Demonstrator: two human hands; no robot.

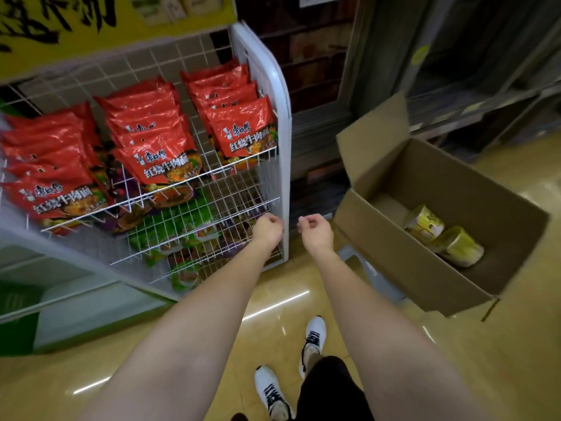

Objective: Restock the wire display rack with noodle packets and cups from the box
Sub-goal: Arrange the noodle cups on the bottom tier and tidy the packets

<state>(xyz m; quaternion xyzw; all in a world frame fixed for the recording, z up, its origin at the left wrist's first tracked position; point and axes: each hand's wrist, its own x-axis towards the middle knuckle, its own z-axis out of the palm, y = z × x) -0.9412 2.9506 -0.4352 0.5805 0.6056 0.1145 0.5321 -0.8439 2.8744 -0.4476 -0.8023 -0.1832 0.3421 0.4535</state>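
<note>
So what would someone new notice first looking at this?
Probably the red noodle packets filling the top shelf of the white wire rack on the left. Next, the open cardboard box on the right, holding yellow noodle cups, with both empty hands between them.

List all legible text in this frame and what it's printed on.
"康师傅": brand in white on the red noodle packets in the wire rack's top shelf.
"红烧牛肉面": flavour line below it on the same packets.
Yellow sign above the rack: large black brush characters, cropped, not readable.
Yellow noodle cups in the cardboard box: print too blurred.
Green packets on the lower shelf: too blurred.
</note>
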